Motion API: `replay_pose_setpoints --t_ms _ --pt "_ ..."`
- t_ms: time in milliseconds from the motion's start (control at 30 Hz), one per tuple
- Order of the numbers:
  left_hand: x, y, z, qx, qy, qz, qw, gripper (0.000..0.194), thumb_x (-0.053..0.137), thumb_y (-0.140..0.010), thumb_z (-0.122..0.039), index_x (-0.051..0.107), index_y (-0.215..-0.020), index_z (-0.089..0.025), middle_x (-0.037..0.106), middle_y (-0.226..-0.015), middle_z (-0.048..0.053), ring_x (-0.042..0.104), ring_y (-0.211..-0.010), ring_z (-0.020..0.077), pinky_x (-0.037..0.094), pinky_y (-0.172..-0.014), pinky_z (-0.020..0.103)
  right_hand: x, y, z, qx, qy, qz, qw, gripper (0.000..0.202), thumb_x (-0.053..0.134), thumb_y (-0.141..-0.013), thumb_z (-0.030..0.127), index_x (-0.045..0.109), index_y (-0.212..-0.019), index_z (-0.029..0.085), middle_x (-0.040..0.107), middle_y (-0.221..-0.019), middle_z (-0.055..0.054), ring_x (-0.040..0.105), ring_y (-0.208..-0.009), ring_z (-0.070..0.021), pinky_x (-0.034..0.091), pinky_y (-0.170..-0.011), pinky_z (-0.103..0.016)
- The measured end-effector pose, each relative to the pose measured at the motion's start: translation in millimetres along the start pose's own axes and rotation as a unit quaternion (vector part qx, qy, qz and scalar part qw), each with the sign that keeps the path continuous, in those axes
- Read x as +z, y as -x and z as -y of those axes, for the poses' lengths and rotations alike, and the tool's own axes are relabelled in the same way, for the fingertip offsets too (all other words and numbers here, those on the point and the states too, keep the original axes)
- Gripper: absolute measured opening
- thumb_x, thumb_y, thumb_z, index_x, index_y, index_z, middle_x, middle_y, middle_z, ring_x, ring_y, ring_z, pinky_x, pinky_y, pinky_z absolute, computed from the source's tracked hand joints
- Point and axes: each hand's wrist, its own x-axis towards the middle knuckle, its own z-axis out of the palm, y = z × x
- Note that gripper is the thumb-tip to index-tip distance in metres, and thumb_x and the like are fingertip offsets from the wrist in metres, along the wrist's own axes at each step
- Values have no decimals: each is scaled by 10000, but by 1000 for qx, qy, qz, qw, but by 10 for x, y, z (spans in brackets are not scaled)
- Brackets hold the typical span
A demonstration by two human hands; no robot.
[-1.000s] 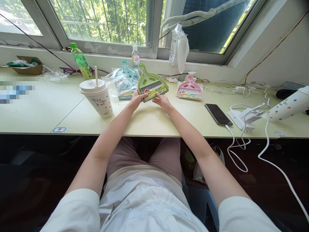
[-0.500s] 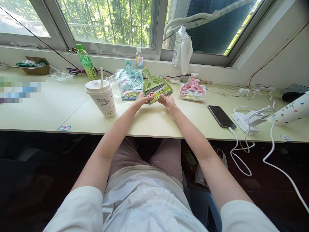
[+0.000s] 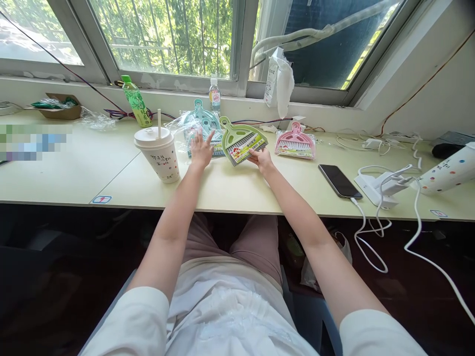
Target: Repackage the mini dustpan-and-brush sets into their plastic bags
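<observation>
My right hand [image 3: 260, 159] grips the lower right edge of a green dustpan and brush set [image 3: 237, 138], its handle pointing up and to the left. Away from that set, my left hand [image 3: 202, 148] has its fingers spread over the front of a blue dustpan and brush set [image 3: 203, 118] in clear plastic. Whether those fingers touch the plastic I cannot tell. A pink dustpan and brush set [image 3: 296, 143], also wrapped, lies to the right of the green one.
A lidded paper cup [image 3: 158, 155] with a straw stands left of my left hand. Behind are a green bottle [image 3: 136, 101] and a small clear bottle [image 3: 214, 95]. To the right lie a phone [image 3: 339, 181], a charging block [image 3: 378, 190] with cables and a tipped cup [image 3: 451, 170].
My left hand has let go of the green dustpan and brush set and moved left, spreading its fingers before the blue set. The right hand keeps the green set, now slightly lower.
</observation>
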Motion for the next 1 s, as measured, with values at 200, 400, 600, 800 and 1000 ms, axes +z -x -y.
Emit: replay_pose_setpoints --t_ms 200,400,600,800,1000 --pt "9 -82 123 -12 -44 81 996 370 490 -804 -76 794 -959 -218 705 -1021 160 577 -1209 361 271 -1167 570 -3 6 -9 -7 26 22 999 267 704 -786 83 551 -941 238 726 -845 31 735 -719 -134 634 -910 -420" --pt "5 -26 3 -41 -44 -21 998 423 471 -843 -138 708 -1188 -203 696 -1111 147 519 -1293 341 209 -1208 535 7 23 3 -2 33 26 999 294 721 -767 69 557 -948 234 726 -856 15 736 -731 -144 629 -914 -440" --pt "56 -8 32 -71 -44 52 995 459 592 -826 -240 672 -1278 -238 492 -1523 145 207 -1527 411 111 -1201 659 48 55 28 10 38 28 999 289 713 -768 64 549 -933 234 726 -801 27 733 -694 -143 641 -887 -442" --pt "115 -40 58 -32 -114 87 989 362 513 -823 -126 740 -1104 -151 561 -1459 168 358 -1462 412 196 -1212 598 52 75 47 8 43 40 998 272 715 -777 58 561 -928 225 730 -789 17 721 -656 -129 649 -871 -411" --pt "101 -55 55 -47 -98 4 994 285 505 -921 -277 722 -1078 -178 730 -1069 164 575 -1242 362 108 -1241 574 42 54 41 10 51 45 998 279 722 -768 62 560 -926 226 734 -814 18 726 -684 -128 649 -878 -400"
